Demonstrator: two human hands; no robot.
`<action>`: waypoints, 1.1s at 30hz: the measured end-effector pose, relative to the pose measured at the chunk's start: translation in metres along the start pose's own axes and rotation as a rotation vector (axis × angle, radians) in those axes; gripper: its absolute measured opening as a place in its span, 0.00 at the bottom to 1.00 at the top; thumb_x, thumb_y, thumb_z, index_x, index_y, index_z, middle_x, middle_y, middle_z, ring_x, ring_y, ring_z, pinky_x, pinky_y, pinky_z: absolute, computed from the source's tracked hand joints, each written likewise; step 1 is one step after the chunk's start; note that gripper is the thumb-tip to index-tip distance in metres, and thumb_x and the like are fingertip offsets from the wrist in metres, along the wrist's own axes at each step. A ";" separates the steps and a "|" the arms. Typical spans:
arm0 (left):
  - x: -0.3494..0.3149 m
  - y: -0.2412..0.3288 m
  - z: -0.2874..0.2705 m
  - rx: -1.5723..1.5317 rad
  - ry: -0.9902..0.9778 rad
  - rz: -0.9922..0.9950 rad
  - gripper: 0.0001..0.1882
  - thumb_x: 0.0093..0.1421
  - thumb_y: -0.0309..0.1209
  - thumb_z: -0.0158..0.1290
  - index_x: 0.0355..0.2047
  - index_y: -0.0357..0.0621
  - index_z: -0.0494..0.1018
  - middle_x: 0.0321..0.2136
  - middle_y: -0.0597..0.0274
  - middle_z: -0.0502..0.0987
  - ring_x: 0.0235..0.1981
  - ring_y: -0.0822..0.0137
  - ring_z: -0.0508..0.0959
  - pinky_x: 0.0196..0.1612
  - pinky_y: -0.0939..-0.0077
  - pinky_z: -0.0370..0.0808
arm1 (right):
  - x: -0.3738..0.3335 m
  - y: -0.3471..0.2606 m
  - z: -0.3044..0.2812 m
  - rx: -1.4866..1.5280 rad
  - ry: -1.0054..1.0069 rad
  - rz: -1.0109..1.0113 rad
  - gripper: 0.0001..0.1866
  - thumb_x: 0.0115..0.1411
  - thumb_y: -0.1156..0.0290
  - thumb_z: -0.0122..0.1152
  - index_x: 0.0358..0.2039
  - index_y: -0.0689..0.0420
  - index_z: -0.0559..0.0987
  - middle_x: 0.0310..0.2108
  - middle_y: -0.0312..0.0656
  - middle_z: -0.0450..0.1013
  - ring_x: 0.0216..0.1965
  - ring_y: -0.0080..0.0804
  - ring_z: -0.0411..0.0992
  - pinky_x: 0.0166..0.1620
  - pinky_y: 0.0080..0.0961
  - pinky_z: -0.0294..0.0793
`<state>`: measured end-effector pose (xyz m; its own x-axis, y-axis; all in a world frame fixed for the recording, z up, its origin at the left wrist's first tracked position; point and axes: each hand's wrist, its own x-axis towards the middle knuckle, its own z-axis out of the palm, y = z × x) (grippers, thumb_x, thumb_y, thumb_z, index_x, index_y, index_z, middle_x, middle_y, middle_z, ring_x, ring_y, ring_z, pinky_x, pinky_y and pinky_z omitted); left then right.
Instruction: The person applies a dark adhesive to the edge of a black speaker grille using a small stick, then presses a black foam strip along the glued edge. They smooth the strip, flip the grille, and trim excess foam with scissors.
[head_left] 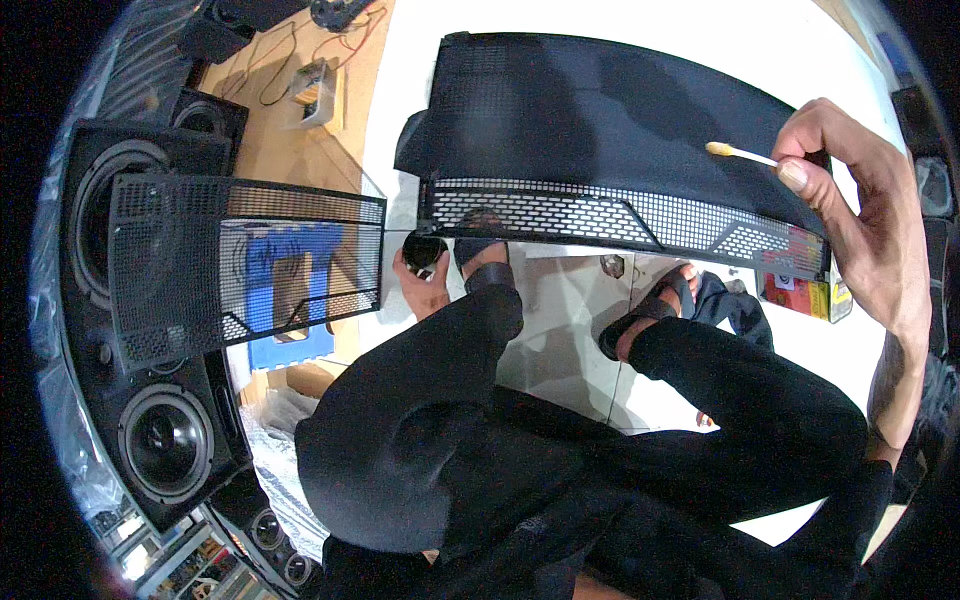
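Note:
My right hand (840, 190) is raised at the right, thumb and finger pinching a cotton swab (740, 153) with a yellowish tip. The swab is over a long black perforated metal grille (540, 212), whose middle is covered by a dark sheet (560, 110). Low beside the grille's near left end, my left hand (425, 292) wraps round a small round container (424, 250) that looks dark inside. A second black mesh grille (170, 265) stretches across the left side, apart from both hands.
Black loudspeakers (165, 440) stand along the left. A blue plastic stool-like piece (292, 352) shows behind the mesh. On the wooden surface sit a clear box (315, 92) and loose wires (285, 50). A red and yellow box (795, 293) lies right of my sandalled feet.

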<state>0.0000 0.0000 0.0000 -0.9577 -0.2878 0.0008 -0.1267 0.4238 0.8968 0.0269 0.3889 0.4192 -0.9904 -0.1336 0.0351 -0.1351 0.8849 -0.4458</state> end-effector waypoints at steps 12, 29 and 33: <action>0.045 0.090 -0.163 -0.394 0.103 0.171 0.41 0.50 0.23 0.69 0.61 0.38 0.59 0.51 0.50 0.73 0.49 0.62 0.75 0.56 0.67 0.72 | -0.061 -0.043 -0.035 -0.028 0.116 0.070 0.10 0.61 0.70 0.64 0.30 0.63 0.76 0.28 0.38 0.73 0.32 0.23 0.68 0.41 0.24 0.68; 0.009 0.408 -0.064 0.070 -0.856 0.912 0.42 0.42 0.24 0.70 0.60 0.39 0.65 0.53 0.57 0.73 0.57 0.66 0.70 0.62 0.71 0.66 | -0.072 -0.038 -0.030 0.128 0.429 -0.026 0.05 0.64 0.75 0.60 0.39 0.63 0.78 0.36 0.37 0.74 0.40 0.22 0.72 0.48 0.20 0.69; -0.004 0.403 -0.034 0.062 -0.972 0.937 0.42 0.43 0.24 0.70 0.59 0.39 0.65 0.52 0.55 0.73 0.55 0.67 0.73 0.61 0.69 0.67 | -0.068 -0.039 -0.019 0.158 0.387 -0.130 0.03 0.59 0.79 0.61 0.34 0.64 0.79 0.32 0.40 0.74 0.36 0.27 0.72 0.41 0.24 0.70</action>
<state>-0.0384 0.1423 0.3765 -0.4803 0.8371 0.2620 0.6831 0.1695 0.7104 0.0991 0.3718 0.4509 -0.9075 -0.0356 0.4186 -0.2827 0.7888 -0.5458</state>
